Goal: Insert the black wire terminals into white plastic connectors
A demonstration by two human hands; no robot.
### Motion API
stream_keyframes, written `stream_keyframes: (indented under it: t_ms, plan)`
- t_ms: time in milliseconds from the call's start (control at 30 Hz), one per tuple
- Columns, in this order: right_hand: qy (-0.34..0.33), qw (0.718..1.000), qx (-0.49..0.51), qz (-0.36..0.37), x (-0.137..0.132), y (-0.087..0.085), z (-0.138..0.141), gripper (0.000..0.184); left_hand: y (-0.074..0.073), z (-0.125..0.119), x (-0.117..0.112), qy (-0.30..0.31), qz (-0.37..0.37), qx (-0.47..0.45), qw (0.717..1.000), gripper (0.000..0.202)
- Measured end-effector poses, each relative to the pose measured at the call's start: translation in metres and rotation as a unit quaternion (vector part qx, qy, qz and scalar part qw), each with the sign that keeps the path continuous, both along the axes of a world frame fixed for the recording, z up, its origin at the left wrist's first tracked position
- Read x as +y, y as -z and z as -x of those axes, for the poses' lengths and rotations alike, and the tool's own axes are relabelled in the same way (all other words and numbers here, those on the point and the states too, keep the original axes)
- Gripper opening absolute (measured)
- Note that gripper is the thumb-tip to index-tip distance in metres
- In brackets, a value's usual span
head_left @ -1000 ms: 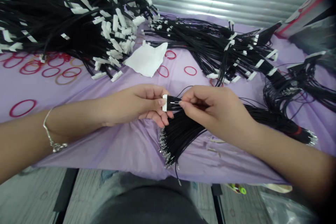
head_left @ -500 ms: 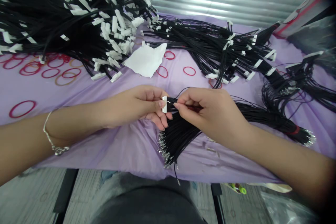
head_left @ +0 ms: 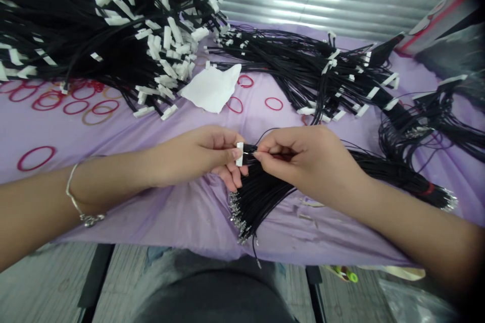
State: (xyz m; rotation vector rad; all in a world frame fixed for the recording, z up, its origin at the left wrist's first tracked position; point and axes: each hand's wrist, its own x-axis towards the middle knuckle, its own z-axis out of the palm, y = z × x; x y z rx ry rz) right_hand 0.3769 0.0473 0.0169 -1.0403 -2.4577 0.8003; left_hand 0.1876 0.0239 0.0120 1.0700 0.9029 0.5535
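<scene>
— What are the hands on?
— The left hand (head_left: pixel 197 156) has its fingers pinched on a white connector (head_left: pixel 239 154) at frame centre. The right hand (head_left: pixel 306 159) has its fingers closed on a black wire (head_left: pixel 248 153) at the connector's 3 o'clock side.
— And below?
— At 6 o'clock, a loose wire bundle (head_left: pixel 257 197) lies on the purple-covered counter (head_left: pixel 182 212).

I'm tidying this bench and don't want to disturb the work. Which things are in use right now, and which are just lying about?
In use:
left hand, pinching the white connector
right hand, gripping a black wire at the connector
loose wire bundle below the hands

Lying about:
big heap of finished cables
second cable pile
white paper scrap
red rubber bands
purple cloth
</scene>
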Motion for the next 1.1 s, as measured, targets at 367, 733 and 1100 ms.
stream_keyframes:
  t_ms: [367,733,1100]
  plan:
    - [0.013,0.998,0.039,0.043,0.0,0.0,0.002,0.013,0.0,0.0,0.0,0.014,-0.039,0.03,0.999,0.014]
    - [0.01,0.998,0.012,-0.065,-0.005,0.011,0.006,0.012,0.004,-0.001,-0.004,0.01,-0.074,0.049,0.996,0.015]
    - [-0.045,0.962,0.036,-0.268,-0.004,0.002,-0.005,0.018,0.003,0.003,-0.001,-0.003,0.002,-0.022,1.0,0.011]
